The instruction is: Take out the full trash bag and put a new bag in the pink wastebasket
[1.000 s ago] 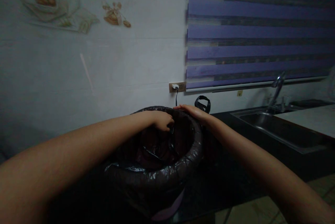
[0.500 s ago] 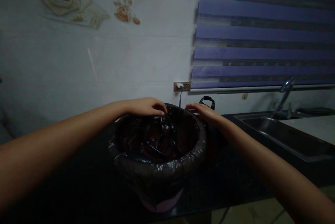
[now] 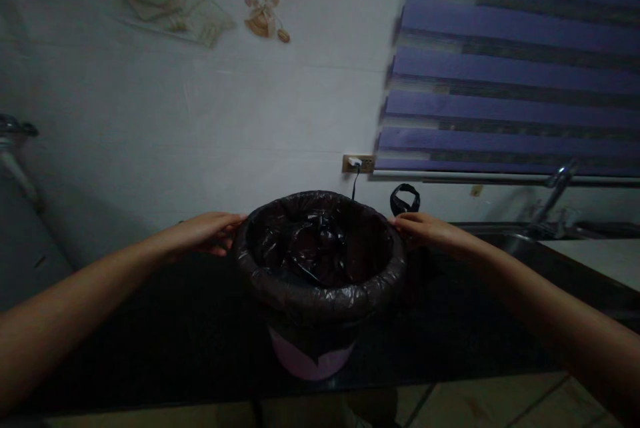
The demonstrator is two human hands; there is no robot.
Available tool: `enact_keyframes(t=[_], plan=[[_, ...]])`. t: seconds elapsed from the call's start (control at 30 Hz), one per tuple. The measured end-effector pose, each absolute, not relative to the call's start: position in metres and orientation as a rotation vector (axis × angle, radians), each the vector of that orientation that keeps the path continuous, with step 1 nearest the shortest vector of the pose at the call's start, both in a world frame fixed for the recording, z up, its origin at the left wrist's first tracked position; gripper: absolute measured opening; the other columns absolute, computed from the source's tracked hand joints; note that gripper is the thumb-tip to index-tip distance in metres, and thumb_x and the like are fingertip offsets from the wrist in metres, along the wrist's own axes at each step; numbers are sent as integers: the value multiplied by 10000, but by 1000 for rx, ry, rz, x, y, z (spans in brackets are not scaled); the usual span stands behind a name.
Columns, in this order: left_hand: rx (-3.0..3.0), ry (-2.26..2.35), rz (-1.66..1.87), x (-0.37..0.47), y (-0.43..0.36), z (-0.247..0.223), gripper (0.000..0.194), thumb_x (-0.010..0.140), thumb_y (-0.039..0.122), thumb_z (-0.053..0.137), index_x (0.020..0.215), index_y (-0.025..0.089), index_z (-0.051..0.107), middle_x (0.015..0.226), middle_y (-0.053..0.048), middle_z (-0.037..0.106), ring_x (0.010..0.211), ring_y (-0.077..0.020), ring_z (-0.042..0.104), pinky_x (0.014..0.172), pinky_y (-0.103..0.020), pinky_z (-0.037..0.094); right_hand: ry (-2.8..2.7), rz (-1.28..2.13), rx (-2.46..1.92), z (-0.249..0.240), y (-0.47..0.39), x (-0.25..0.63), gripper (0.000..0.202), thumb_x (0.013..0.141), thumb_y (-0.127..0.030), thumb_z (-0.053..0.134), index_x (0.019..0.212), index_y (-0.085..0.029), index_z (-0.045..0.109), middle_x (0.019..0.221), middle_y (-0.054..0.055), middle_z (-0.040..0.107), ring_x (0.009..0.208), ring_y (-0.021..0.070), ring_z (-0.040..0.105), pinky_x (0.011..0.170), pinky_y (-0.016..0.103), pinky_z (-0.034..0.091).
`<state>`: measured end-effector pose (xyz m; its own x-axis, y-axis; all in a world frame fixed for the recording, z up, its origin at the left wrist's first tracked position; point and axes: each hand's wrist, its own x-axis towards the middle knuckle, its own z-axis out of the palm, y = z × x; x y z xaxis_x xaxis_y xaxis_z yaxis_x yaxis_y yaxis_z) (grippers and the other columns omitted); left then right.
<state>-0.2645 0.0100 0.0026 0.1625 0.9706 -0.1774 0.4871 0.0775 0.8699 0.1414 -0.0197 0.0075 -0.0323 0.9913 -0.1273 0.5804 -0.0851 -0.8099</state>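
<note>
A pink bin (image 3: 310,358) stands upright on the dark countertop, lined with a black trash bag (image 3: 330,298). The bag is folded over the rim and hangs down the outside; inside, it lies loose and crumpled. At the left of the rim, my left hand (image 3: 213,231) pinches the bag's edge with its fingertips, the other fingers loosely curled below. My right hand (image 3: 423,228) is closed on the bag's edge at the opposite side, its fingertips partly hidden. Behind that hand, a black plastic loop (image 3: 405,200) sticks up.
A white plug sits in the wall socket (image 3: 359,163), its cable dropping behind the bin. At right are a sink (image 3: 517,243) and a faucet (image 3: 555,191), under a purple striped blind (image 3: 500,75). The dark countertop (image 3: 165,341) ends at a front edge close to me.
My left hand has moved from over the bin's opening out to the left rim. My right hand has come down onto the right rim. The view has shifted left.
</note>
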Motion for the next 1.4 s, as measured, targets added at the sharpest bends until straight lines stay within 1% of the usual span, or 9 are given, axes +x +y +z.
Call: enact_keyframes(t=[0.1,0.2,0.37,0.63,0.93,1.03,1.13,1.3,1.4], plan=[[1373,1309,757,-261,1,-5,325,684,503,671,815,212,734,914,-101,734,831,-248,658,657,-292,516,-1603,1034,-1747,11,-26,134,348,821,-462,611,937,-134,617,943,109,648,813,157,600,673,236,498],[1230,1225,840,-255,-2,-11,260,683,444,710,773,202,740,866,-98,739,768,-226,663,644,-284,525,-1536,1059,-1736,12,-28,128,302,818,-422,631,932,-143,626,976,102,648,802,141,595,642,211,486],[1140,1137,922,-249,-7,-16,199,653,353,756,664,156,731,728,-104,713,632,-175,631,571,-243,516,-1407,1114,-1715,8,-29,123,206,839,-346,610,876,-143,621,837,69,634,660,97,554,598,202,459],[1138,1160,1045,-244,-23,-10,154,622,303,763,599,171,687,661,-78,676,588,-160,596,516,-232,493,-1350,1136,-1594,7,-39,121,187,786,-316,651,799,-138,598,737,35,595,617,82,530,558,193,420],[1334,1196,1081,-251,-42,-12,273,648,409,767,801,214,650,793,-21,666,742,-181,632,634,-255,509,-1374,1064,-1413,-2,-53,122,405,580,-424,776,787,-159,551,707,-19,537,598,69,492,537,187,374],[1362,1197,1092,-252,-50,-20,321,679,445,739,897,230,644,812,-16,671,773,-196,644,641,-271,508,-1380,1018,-1377,-11,-57,124,440,576,-454,776,833,-169,561,737,-12,554,613,76,492,540,191,369],[1303,1160,1133,-249,-59,-30,355,697,446,729,953,228,616,793,-2,655,704,-172,629,606,-264,500,-1381,979,-1346,-18,-64,123,447,594,-477,759,856,-167,573,774,0,567,652,89,511,560,196,383],[1135,991,1257,-240,-73,-47,317,646,422,771,759,178,603,656,32,607,561,-111,549,539,-217,465,-1323,936,-1330,-25,-85,118,512,578,-512,766,909,-165,588,791,7,575,674,104,527,563,201,396],[1062,897,1325,-234,-79,-56,296,627,404,784,683,166,618,617,25,624,552,-112,554,541,-211,463,-1278,918,-1312,-31,-96,116,540,557,-528,784,919,-172,598,818,17,594,710,118,550,600,209,428]])
